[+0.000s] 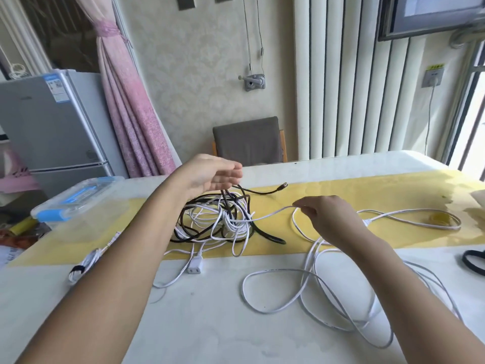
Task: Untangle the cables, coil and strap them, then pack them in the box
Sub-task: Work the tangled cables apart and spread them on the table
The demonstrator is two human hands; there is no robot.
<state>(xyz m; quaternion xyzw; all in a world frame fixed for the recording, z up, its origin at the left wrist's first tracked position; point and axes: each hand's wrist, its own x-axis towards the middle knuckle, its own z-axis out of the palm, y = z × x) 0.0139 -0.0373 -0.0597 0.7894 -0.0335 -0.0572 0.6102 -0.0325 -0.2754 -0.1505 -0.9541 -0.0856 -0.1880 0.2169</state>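
Far left: box (76,198), shut; beside it one small coil (84,264), apparently strapped. Centre: left hand (210,174), fingers together, pinching black cable (265,191) up from tangle (223,219). Right hand (328,216) pinching white cable (273,212), half freed, loops obstructing. Far right: strap (472,261). Remaining: most untangling, coiling, packing.
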